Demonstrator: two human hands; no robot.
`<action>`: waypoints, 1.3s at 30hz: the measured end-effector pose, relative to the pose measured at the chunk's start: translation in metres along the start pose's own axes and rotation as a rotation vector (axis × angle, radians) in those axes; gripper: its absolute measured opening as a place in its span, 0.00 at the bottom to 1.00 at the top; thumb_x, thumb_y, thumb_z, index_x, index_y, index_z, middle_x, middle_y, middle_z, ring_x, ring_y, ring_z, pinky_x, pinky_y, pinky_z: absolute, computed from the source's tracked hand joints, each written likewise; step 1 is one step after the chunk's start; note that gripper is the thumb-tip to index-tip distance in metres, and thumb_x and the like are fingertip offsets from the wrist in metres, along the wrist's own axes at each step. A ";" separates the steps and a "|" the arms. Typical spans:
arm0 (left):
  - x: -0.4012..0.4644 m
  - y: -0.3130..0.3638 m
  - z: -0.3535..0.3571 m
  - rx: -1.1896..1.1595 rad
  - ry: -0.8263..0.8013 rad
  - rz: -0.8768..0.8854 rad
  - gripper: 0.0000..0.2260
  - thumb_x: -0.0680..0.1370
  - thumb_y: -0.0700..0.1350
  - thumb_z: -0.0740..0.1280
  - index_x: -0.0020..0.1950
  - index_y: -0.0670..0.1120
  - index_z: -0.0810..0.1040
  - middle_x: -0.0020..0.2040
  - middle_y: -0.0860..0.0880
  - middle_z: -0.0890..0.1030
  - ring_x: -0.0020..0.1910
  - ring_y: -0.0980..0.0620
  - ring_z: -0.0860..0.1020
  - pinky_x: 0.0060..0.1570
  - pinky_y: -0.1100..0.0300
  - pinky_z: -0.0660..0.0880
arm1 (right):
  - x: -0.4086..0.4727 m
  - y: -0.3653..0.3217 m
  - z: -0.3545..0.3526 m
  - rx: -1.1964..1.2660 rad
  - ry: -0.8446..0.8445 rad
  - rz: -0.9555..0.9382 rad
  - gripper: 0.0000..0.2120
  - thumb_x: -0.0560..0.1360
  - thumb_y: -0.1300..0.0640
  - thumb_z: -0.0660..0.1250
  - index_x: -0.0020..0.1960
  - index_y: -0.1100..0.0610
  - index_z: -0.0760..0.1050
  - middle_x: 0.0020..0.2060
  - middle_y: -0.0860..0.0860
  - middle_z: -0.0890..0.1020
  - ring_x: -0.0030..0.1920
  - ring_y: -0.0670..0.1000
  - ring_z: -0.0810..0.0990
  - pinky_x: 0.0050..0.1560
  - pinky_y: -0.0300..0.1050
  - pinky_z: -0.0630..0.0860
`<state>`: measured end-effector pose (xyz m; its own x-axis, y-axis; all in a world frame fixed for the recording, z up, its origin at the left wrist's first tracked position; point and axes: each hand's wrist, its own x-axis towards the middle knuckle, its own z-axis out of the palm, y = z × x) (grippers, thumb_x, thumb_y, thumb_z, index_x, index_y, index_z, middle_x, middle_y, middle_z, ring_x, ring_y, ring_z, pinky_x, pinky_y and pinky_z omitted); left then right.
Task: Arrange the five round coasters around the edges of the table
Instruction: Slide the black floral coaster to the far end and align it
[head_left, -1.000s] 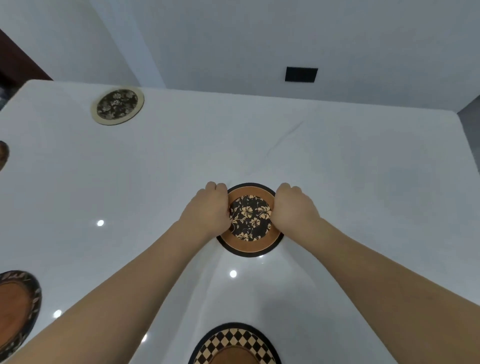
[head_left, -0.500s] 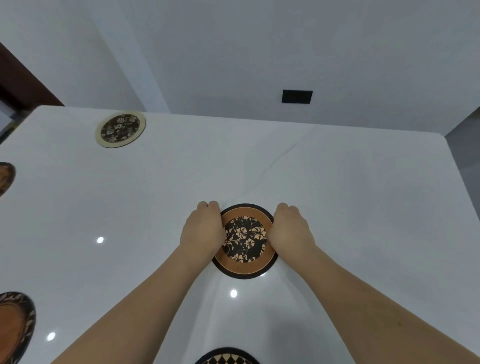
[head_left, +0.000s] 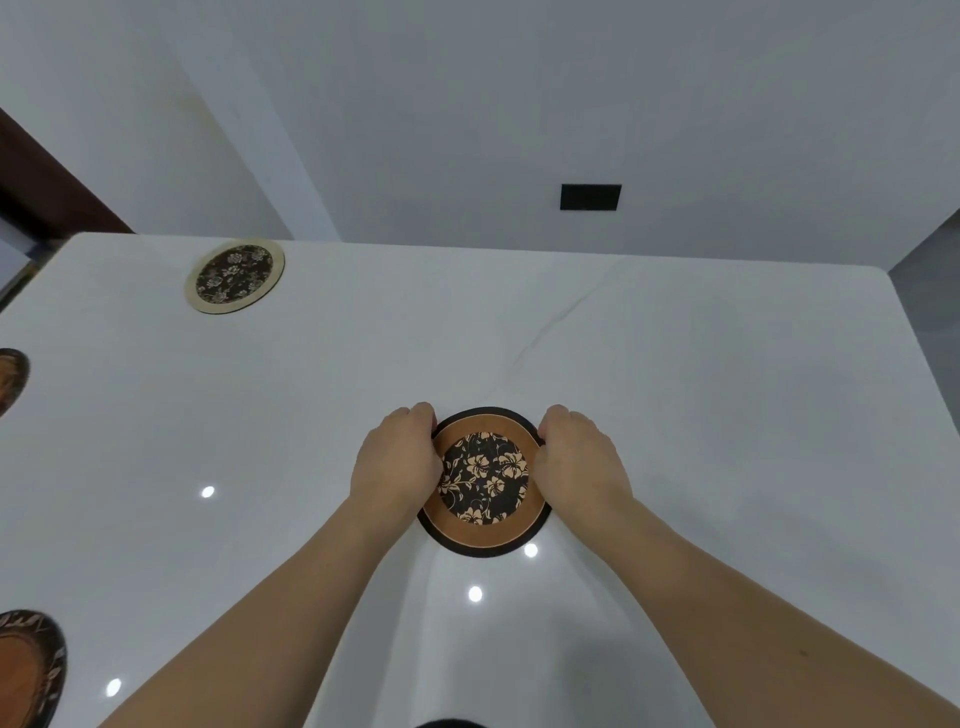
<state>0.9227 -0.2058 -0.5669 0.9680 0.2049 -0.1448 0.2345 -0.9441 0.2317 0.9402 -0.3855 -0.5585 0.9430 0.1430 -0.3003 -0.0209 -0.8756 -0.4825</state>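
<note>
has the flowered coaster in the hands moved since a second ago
Yes. The flowered coaster, held by the left hand and right hand, has slid away from the person toward the far table edge, leaving the checkered coaster behind.
</note>
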 end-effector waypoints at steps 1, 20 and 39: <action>0.006 0.000 -0.002 -0.005 -0.011 -0.002 0.09 0.76 0.37 0.60 0.53 0.42 0.76 0.47 0.44 0.80 0.43 0.44 0.77 0.41 0.52 0.74 | 0.004 0.000 -0.003 0.031 0.001 0.012 0.11 0.75 0.65 0.57 0.56 0.61 0.72 0.51 0.56 0.77 0.43 0.52 0.71 0.42 0.44 0.68; 0.164 0.063 -0.041 0.000 0.030 0.061 0.09 0.77 0.38 0.62 0.54 0.42 0.78 0.50 0.43 0.80 0.46 0.43 0.77 0.43 0.53 0.76 | 0.143 0.009 -0.071 0.141 0.146 0.049 0.08 0.74 0.64 0.60 0.50 0.61 0.76 0.47 0.57 0.80 0.46 0.59 0.78 0.46 0.51 0.79; 0.235 0.064 0.030 -0.504 0.347 0.045 0.07 0.79 0.43 0.63 0.56 0.47 0.77 0.46 0.50 0.81 0.47 0.48 0.78 0.54 0.45 0.75 | 0.227 0.054 -0.035 -0.036 0.498 -0.269 0.04 0.74 0.62 0.61 0.47 0.60 0.74 0.41 0.56 0.77 0.41 0.56 0.75 0.45 0.52 0.76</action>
<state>1.1627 -0.2254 -0.6145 0.9307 0.3197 0.1780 0.1237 -0.7327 0.6693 1.1652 -0.4168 -0.6237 0.9565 0.1362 0.2580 0.2451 -0.8548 -0.4573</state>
